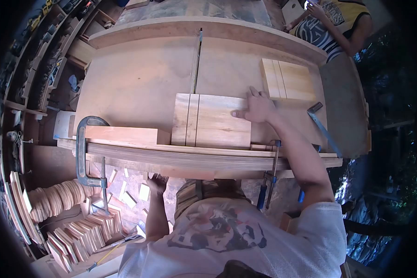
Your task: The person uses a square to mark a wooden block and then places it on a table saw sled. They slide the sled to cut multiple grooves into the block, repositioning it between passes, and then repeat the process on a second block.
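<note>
Across the bench [129, 74] a lined board [220, 129] is lying, right hand [261, 108] touching its two-o'clock corner, left hand [157, 184] showing at seven o'clock, both spread.

Rounded wooden pieces [65, 199] lie in a row near leaning boards [81, 235].

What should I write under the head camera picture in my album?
The right hand touches a pale rectangular wooden board with two dark lines; a similar wooden board lies beyond.
</note>
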### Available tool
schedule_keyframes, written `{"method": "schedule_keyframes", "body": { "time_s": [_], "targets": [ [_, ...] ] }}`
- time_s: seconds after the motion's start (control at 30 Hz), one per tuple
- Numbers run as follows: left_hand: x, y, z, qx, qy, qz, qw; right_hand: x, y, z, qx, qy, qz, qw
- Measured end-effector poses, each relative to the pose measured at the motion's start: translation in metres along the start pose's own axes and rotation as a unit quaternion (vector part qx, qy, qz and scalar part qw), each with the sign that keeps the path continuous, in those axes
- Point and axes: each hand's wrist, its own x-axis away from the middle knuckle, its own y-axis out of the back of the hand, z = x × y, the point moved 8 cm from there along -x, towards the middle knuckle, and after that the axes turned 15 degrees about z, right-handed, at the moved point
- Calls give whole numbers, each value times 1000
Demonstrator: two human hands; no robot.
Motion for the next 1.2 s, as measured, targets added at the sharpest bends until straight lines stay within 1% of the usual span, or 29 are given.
{"method": "schedule_keyframes", "body": {
  "time_s": [0.03,0.07,0.1,0.13,0.17,0.23,0.27,0.3,0.37,0.4,0.47,0.5,0.53,0.6,0.67,0.73,0.83,0.93,0.97,1.03,1.13,1.2],
  "targets": [
    [21,25,5,-25,52,-77,995,-8,-5,-5,-4,-4,72,997],
    [39,38,4,-92,73,-69,991,-7,-5,-9,-24,-2,74,997],
    [54,40,2,-155,89,-58,982,-5,9,-8,-39,4,73,997],
    [67,51,-3,-182,86,-73,977,-2,19,-6,-56,11,75,996],
    [80,58,-12,-252,63,-73,963,8,33,-5,-110,25,46,993],
    [120,36,-32,-386,17,-73,919,39,55,-9,-215,52,-9,975],
    [134,27,-43,-415,-15,-107,903,54,58,-6,-251,96,-65,961],
    [148,14,-52,-440,-52,-118,889,71,59,-3,-287,139,-119,940],
    [175,-40,-72,-499,-207,-58,840,99,47,12,-235,151,-82,957],
    [192,-76,-82,-561,-246,-34,790,106,41,19,-210,155,-65,963],
    [230,-160,-97,-675,-306,14,671,116,34,31,-243,215,-65,944],
    [248,-204,-102,-682,-369,72,627,122,28,35,-261,241,-65,932],
    [261,-251,-109,-681,-433,131,576,124,24,35,-283,234,-65,928],
    [289,-336,-120,-709,-521,190,436,128,15,36,-326,217,-65,918],
    [300,-403,-121,-724,-546,251,339,133,12,38,-340,212,-74,913],
    [288,-454,-114,-752,-502,311,292,139,11,41,-332,213,-89,915],
    [256,-493,-92,-747,-455,401,272,143,10,40,-330,198,-86,919],
    [213,-500,-73,-807,-315,434,250,149,13,43,-323,224,-109,913],
    [205,-503,-69,-810,-296,441,248,149,12,42,-325,225,-110,912],
    [194,-505,-62,-816,-259,454,245,149,12,41,-330,230,-111,909],
    [171,-500,-63,-851,-207,399,273,145,9,38,-344,215,-111,907],
    [173,-502,-64,-833,-242,410,281,145,8,36,-354,210,-110,905]
  ]
}}
